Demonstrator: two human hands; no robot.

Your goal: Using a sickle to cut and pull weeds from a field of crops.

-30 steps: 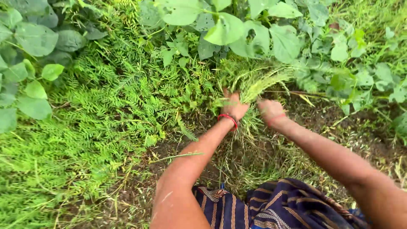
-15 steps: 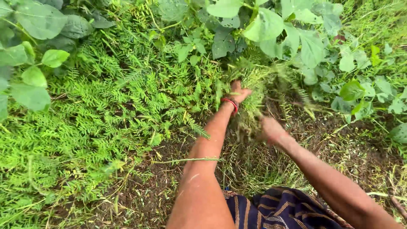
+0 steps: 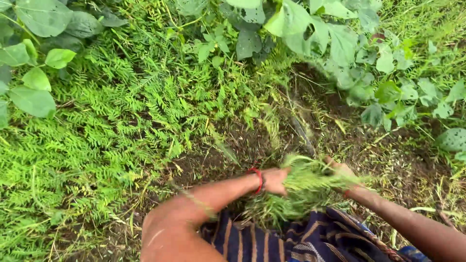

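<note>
A bunch of cut green grass (image 3: 303,189) hangs between my two hands, low in the head view just above my striped dark cloth (image 3: 310,240). My left hand (image 3: 275,180), with a red band at the wrist, grips the bunch from the left. From the right, my right hand (image 3: 341,171) holds the same bunch, and the blades partly hide its fingers. Bare dark soil (image 3: 272,140) lies just beyond the hands, where the growth is gone.
Dense feathery green weeds (image 3: 111,126) cover the ground to the left. Broad-leaved plants (image 3: 330,43) stand across the top and right, and more large leaves (image 3: 34,73) at the far left. Dry stems and cut stubble lie scattered on the soil at right.
Both hands have pulled back from the standing plants toward my body, bringing the grass bunch with them. A patch of bare soil now shows where they were reaching.
</note>
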